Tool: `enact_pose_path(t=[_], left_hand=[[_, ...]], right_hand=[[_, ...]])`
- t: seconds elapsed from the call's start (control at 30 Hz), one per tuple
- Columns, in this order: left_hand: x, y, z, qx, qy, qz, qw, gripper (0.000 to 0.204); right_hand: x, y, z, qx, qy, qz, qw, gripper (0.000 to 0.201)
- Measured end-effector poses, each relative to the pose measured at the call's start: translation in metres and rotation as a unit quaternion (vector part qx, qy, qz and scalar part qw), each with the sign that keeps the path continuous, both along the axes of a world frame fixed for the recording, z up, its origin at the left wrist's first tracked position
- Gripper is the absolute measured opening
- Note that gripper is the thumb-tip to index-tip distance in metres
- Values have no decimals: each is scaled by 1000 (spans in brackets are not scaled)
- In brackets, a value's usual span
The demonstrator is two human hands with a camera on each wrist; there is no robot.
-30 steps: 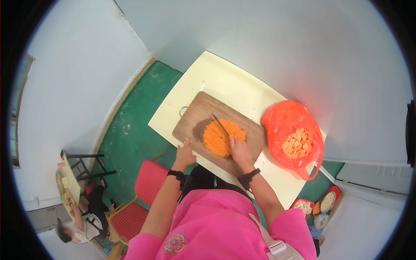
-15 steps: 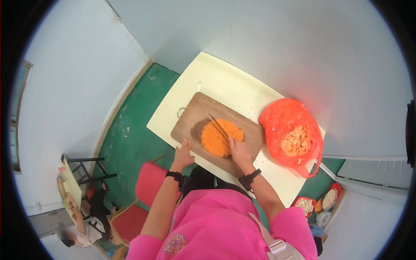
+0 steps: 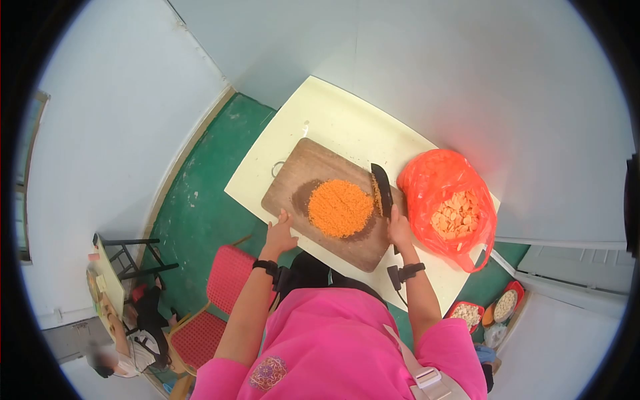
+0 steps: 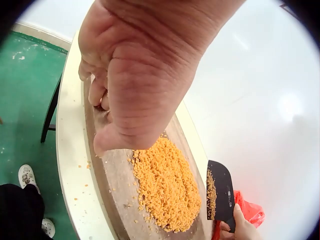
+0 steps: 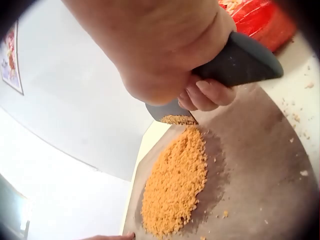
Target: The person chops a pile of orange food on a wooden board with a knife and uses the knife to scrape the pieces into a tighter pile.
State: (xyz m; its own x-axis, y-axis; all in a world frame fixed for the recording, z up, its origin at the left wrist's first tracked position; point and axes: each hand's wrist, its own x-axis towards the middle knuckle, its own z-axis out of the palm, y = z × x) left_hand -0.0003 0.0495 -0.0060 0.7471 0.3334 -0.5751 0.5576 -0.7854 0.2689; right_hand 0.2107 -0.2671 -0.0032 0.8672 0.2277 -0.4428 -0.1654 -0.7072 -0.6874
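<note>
Left hand [image 3: 279,235] lies flat on the cutting board [image 3: 300,170] edge to steady it, right hand [image 3: 399,230] grip wraps the knife [image 3: 382,190] handle, blade lifted right of the orange mince pile [image 3: 341,208].

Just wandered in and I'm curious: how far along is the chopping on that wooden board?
Mostly done, it seems: a fine orange minced heap sits on the brown wooden cutting board. In hand: the right hand grips a dark cleaver, lifted beside the heap with bits stuck on, while the left hand rests on the board's near edge. Possibly left: pale orange slices in the red plastic bag.
</note>
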Motion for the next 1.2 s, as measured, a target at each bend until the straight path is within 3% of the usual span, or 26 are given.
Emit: enact_pose_path(t=[0.03, 0.07, 0.1, 0.33, 0.57, 0.63, 0.7, 0.73, 0.77, 0.83, 1.0, 1.07, 1.2], left_hand=[[1, -1, 0, 1, 3, -3, 1000, 91], [2, -1, 1, 1, 3, -2, 1000, 91], [2, -1, 1, 1, 4, -3, 1000, 92], [0, -1, 0, 8, 3, -3, 1000, 92], [0, -1, -2, 6, -3, -1, 1000, 91], [0, -2, -2, 13, 0, -4, 1000, 92], [0, -2, -1, 8, -5, 0, 1000, 92], [-1, -2, 0, 1, -8, 3, 1000, 91], [-1, -2, 1, 1, -7, 7, 1000, 91], [-2, -4, 0, 6, -18, 8, 1000, 91], [-1, -3, 0, -2, -23, 16, 1000, 91], [-3, -3, -1, -8, -22, 15, 1000, 92], [1, -4, 2, -5, -15, 20, 1000, 91]], right_hand=[[2, -9, -2, -1, 0, 0, 1000, 72], [4, -17, -3, 74, 133, -63, 986, 69], [4, -21, 0, 147, 263, -123, 946, 66], [-12, -30, -11, 187, 300, -118, 928, 64], [-22, 7, -12, 178, 316, -76, 929, 64], [-25, 15, -9, 164, 306, -59, 936, 66], [-28, 23, -8, 90, 151, 30, 984, 71], [-30, 27, -10, 19, 14, 102, 995, 72], [-33, 28, -11, 19, 15, 105, 994, 72], [-45, 40, 11, -11, -90, 133, 987, 60], [-52, 53, 30, -53, -129, 173, 975, 54], [-57, 58, 43, -37, -133, 149, 979, 53], [-68, 68, 31, -64, -151, 156, 974, 53]])
